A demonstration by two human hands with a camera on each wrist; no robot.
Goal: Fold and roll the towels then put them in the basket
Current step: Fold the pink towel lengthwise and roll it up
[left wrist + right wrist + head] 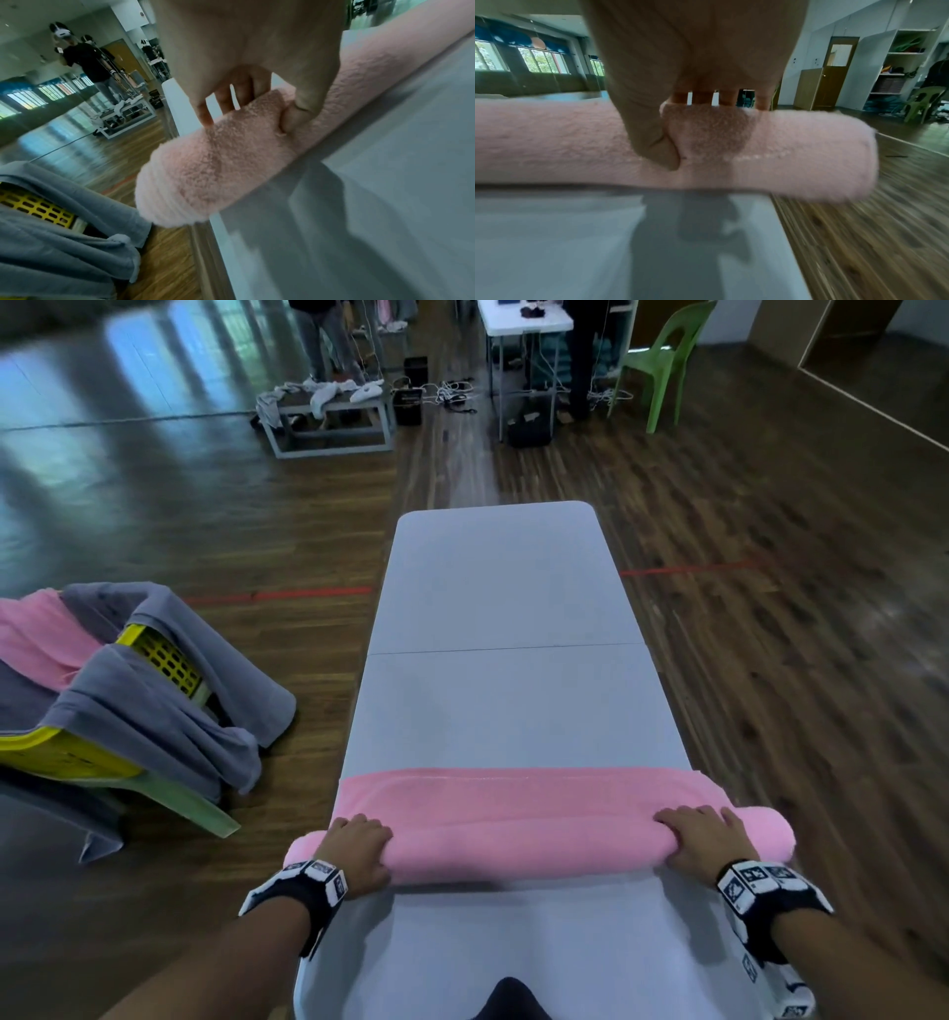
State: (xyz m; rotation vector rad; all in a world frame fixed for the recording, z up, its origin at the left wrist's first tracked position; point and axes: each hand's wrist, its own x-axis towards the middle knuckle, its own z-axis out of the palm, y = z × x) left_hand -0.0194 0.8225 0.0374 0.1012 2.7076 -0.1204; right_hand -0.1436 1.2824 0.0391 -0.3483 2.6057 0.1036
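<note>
A pink towel point(524, 834) lies across the near part of a long grey table point(503, 618), most of it wound into a thick roll, with a flat strip left on the far side. My left hand point(357, 847) grips the roll near its left end, fingers curled over the top and thumb pressed into the near side. My right hand point(703, 839) grips it near the right end in the same way. Both roll ends overhang the table's sides. The left wrist view shows the roll point(218, 166) under that hand point(246, 101); the right wrist view shows the roll point(795, 154) under the other hand point(698, 105).
A yellow basket point(164, 660) sits on a chair left of the table, draped with grey towels point(154, 706) and a pink one point(36, 639). Wooden floor surrounds the table. At the far end stand a low bench point(328, 413), a white table point(524, 325) and a green chair point(662, 361).
</note>
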